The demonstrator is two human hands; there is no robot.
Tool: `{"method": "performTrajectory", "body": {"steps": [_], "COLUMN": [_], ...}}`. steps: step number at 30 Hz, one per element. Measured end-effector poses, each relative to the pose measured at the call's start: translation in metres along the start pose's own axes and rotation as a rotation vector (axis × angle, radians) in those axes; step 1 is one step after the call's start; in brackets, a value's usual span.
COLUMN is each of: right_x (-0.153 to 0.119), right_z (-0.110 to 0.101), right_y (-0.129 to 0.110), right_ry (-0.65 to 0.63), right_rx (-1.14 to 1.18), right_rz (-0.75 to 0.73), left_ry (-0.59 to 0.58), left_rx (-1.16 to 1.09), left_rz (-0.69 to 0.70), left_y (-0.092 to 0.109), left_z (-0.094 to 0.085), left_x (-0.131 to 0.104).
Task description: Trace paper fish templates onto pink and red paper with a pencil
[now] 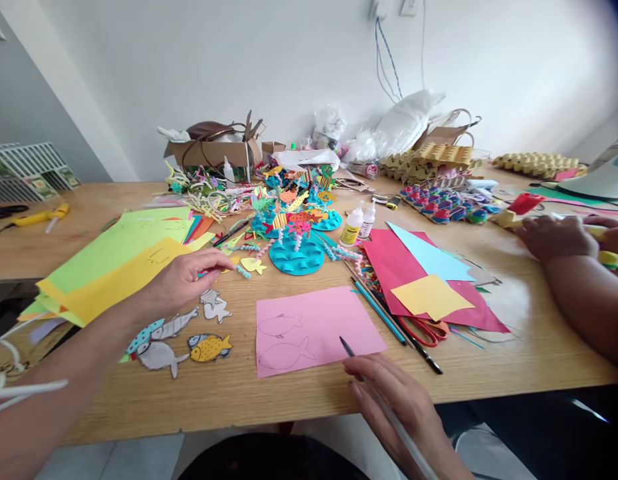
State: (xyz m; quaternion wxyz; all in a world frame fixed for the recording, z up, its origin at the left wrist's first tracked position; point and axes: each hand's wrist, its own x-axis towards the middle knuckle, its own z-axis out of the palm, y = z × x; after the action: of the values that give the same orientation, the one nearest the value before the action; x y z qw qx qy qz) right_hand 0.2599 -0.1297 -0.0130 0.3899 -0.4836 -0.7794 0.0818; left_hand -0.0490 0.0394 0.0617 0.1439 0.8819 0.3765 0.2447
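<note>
My right hand (396,400) is closed round a grey pen (376,390), its dark tip over the right part of a pink paper sheet (333,323). Two fish outlines (283,353) are drawn on the sheet's left side. My left hand (201,270) reaches over the table with its fingers drawn together, their tips at a curled blue strip (243,271). A yellow paper fish (255,265) lies just beyond. Below that hand are a spotted orange fish cutout (211,348), a grey fish cutout (159,359) and a white figure cutout (215,306).
Green paper (121,243) lies left, red paper (389,263) right, beside orange-handled scissors (426,331) and brushes (381,310). Blue bases with paper fish (296,255) and glue bottles (352,225) stand mid-table. Another person's hand (559,238) works at right. A yellow glue gun (41,215) lies far left.
</note>
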Motion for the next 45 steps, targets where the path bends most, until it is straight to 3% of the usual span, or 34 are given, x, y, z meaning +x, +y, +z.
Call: {"method": "performTrajectory", "body": {"steps": [3, 7, 12, 16, 26, 31, 34, 37, 38, 40, 45], "right_x": [-0.001, 0.000, -0.001, -0.004, 0.005, 0.004, 0.003, 0.005, 0.006, 0.009, 0.015], "right_z": [0.002, 0.003, 0.005, 0.007, 0.009, 0.008, 0.007, 0.008, 0.009, 0.010, 0.007], "right_y": [-0.001, 0.000, 0.000, -0.007, -0.030, -0.030, -0.027, -0.017, -0.012, -0.001, 0.018], "right_ry": [-0.011, -0.035, -0.041, -0.043, -0.198, -0.233, -0.266, -0.196, -0.094, -0.012, -0.020], "right_rx": [0.009, -0.028, -0.109, -0.136, -0.134, -0.157, -0.163, -0.155, -0.137, -0.174, -0.273], "right_rz": [-0.034, -0.119, -0.212, -0.266, -0.316, -0.314, -0.268, -0.237, -0.310, -0.240, -0.117], "left_ry": [-0.037, -0.112, -0.144, -0.072, -0.127, -0.224, -0.328, -0.419, -0.422, -0.399, -0.341], "left_rx": [-0.045, 0.080, 0.166, 0.206, 0.123, 0.143, 0.171, 0.144, 0.131, 0.121, 0.144], "left_rz": [-0.102, -0.144, -0.047, 0.043, -0.043, -0.072, -0.077, -0.016, 0.008, 0.024, -0.058], "left_y": [-0.004, -0.003, -0.002, -0.007, -0.002, -0.006, 0.003, 0.023, 0.029, 0.037, 0.029], "left_z": [0.001, 0.004, 0.009, 0.011, 0.012, 0.026, 0.038, 0.050, 0.053, 0.058, 0.062], "left_x": [-0.007, -0.017, -0.026, -0.027, -0.022, -0.021, -0.025, -0.027, -0.027, -0.024, -0.005]}}
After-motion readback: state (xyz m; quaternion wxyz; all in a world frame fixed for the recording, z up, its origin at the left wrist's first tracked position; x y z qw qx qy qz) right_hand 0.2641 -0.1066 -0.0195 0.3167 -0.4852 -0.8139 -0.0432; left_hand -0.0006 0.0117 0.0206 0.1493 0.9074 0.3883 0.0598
